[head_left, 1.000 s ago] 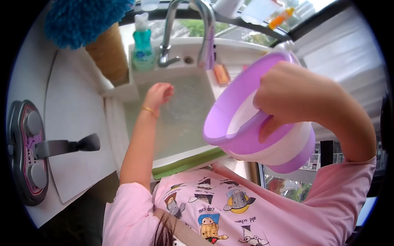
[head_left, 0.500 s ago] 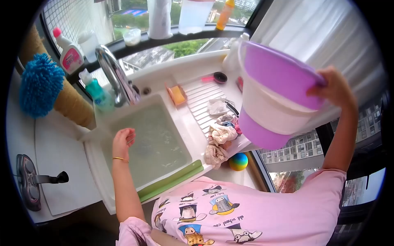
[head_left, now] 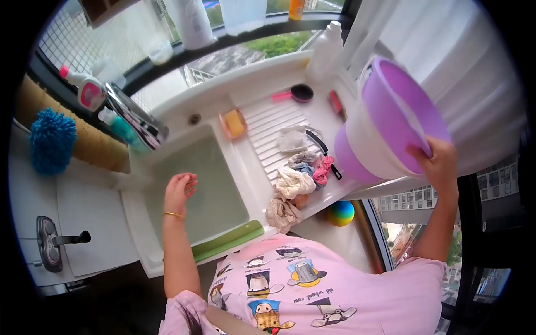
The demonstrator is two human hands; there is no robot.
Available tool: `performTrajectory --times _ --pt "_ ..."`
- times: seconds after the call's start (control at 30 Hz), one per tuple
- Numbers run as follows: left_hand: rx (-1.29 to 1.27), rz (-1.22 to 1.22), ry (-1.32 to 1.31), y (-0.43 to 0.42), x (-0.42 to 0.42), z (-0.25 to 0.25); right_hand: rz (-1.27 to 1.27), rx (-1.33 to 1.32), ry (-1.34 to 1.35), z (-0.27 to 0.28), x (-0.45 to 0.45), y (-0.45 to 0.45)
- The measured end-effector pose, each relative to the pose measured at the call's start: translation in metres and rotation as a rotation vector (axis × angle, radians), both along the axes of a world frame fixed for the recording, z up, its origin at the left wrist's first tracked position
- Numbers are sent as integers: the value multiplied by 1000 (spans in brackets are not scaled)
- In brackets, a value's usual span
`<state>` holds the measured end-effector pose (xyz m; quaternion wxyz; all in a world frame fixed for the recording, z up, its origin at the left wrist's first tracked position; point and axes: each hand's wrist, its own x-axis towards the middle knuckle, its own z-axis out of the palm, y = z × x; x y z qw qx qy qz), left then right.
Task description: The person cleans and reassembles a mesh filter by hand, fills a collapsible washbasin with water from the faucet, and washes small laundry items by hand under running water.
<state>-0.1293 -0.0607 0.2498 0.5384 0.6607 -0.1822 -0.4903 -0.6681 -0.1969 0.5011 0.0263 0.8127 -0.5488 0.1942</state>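
My right hand [head_left: 439,163] grips the rim of a purple and white bucket [head_left: 375,120]. The bucket tilts over the right end of the sink counter, its mouth facing right, and its inside looks purple. Over the water-filled basin [head_left: 201,206] hangs my left hand [head_left: 180,191], palm turned inward and fingers loosely bent, with nothing seen in it. Between the hands, a pile of small wet-looking cloths [head_left: 296,181] lies on the ribbed drainboard [head_left: 262,134].
A yellow soap bar [head_left: 233,123] sits in a dish. Nearby are a black-and-pink brush [head_left: 300,93], a red-handled brush [head_left: 336,103] and a white bottle [head_left: 326,50]. The faucet [head_left: 131,114] rises behind the basin; a green strip [head_left: 229,240] lines its front. Below sits a colourful ball [head_left: 340,213].
The bucket has come down toward the counter's right end and turned, its mouth swinging rightward. My right hand still holds its rim. The left hand stays over the basin; the view has shifted.
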Motion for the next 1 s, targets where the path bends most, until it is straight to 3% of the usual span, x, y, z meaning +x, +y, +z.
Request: performTrajectory --times 0.07,0.33,0.53,0.6,0.67,0.73,0.8,0.87,1.0 --pt "5 12 -4 -3 -5 0 21 44 -66 0 -3 -4" --pt "31 51 12 -4 -15 -6 164 39 157 31 -4 4" --pt "50 115 16 -7 -22 -11 139 97 150 5 0 -24" --pt "13 127 -63 -11 -19 -6 127 60 188 2 -3 -32" --pt "-151 197 -325 -19 -8 -8 99 -37 253 -7 6 -42" --pt "-478 352 -576 -30 7 -4 88 -99 284 -21 7 -48" --pt "-580 417 -608 -44 4 39 123 -112 263 -51 -5 -59" --pt "-666 366 -466 -59 26 32 56 -124 252 -71 -13 -61" --pt "-461 447 -572 -89 24 64 -54 -33 259 -85 0 -46"
